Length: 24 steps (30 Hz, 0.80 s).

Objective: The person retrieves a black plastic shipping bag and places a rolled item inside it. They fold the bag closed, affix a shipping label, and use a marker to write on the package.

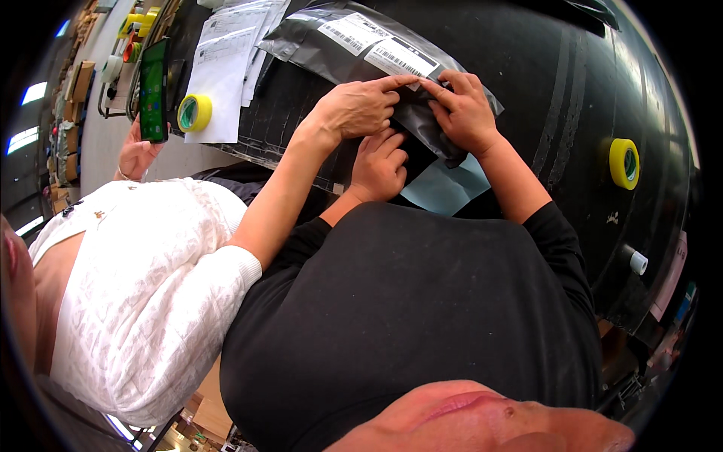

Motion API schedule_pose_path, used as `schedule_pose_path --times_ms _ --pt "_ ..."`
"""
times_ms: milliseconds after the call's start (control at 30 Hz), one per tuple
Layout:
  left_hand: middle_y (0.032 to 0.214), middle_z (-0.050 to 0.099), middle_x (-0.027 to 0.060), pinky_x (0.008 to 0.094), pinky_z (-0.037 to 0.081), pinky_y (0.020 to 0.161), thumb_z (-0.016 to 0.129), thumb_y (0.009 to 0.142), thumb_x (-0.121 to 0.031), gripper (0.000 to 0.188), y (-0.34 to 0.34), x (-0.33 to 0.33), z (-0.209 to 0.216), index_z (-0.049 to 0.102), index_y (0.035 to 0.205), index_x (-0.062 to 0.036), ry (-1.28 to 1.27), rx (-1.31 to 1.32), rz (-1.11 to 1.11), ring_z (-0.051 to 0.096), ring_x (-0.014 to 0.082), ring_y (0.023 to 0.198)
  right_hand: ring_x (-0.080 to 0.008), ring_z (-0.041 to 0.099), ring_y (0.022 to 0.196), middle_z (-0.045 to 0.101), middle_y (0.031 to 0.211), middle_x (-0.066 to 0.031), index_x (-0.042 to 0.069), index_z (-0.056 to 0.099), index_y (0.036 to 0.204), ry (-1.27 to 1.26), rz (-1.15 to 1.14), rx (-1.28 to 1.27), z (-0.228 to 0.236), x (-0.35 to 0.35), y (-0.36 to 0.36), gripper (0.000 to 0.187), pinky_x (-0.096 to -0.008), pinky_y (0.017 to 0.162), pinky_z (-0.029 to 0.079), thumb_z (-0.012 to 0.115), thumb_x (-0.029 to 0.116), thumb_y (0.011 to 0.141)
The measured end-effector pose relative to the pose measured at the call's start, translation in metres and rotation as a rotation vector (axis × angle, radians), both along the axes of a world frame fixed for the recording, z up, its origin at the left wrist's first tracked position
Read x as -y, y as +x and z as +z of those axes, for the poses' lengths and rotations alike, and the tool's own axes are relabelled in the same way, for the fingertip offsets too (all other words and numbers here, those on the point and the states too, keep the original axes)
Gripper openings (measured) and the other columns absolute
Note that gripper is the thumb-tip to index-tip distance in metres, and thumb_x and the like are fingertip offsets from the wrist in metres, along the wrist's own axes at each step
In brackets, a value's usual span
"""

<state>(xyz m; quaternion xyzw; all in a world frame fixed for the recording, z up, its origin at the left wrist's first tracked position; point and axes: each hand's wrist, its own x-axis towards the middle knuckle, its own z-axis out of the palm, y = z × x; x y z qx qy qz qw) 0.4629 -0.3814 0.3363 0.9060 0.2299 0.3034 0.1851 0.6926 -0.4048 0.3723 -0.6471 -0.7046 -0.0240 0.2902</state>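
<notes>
A dark grey plastic mailing bag (301,36) with white barcode labels (403,56) lies across the black table. My right hand (467,113) grips the bag's right part, its index finger reaching to the corner of a label. My left hand (380,166) is closed, fingers curled by the bag's near edge; what they hold is hidden. Over it, a co-worker's hand (354,109) points a finger at the same label corner, almost touching my right fingertip. A light blue sheet (448,188) shows below the bag, near my body.
On my left, the co-worker in white holds a phone (154,90) with a lit screen. Printed papers (218,68) lie at the table's left, a yellow tape roll (194,113) on them. Another yellow tape roll (624,163) and a small white roll (638,263) stand at the right.
</notes>
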Motion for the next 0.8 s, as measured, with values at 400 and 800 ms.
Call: schedule_pose_path --times_ms 400,800 --pt "0.111 0.064 0.01 0.0456 0.041 0.1 0.063 0.066 -0.007 0.008 0.003 -0.001 0.004 0.063 0.074 -0.0077 -0.009 -0.018 -0.01 0.055 0.0302 0.113 -0.0279 0.053 0.107 0.06 0.112 -0.0052 0.009 0.068 0.117 0.029 -0.007 -0.026 0.001 0.002 0.001 0.038 -0.0374 0.095 0.045 0.071 0.015 0.08" --pt "0.111 0.065 0.0106 0.0445 0.042 0.097 0.063 0.064 -0.005 0.01 0.012 -0.003 -0.007 0.062 0.074 -0.0068 0.003 -0.005 -0.017 0.055 0.0296 0.112 -0.0271 0.054 0.104 0.06 0.112 -0.0043 0.012 0.069 0.116 0.035 -0.01 -0.039 -0.004 0.0 0.005 0.037 -0.037 0.094 0.046 0.071 0.015 0.079"
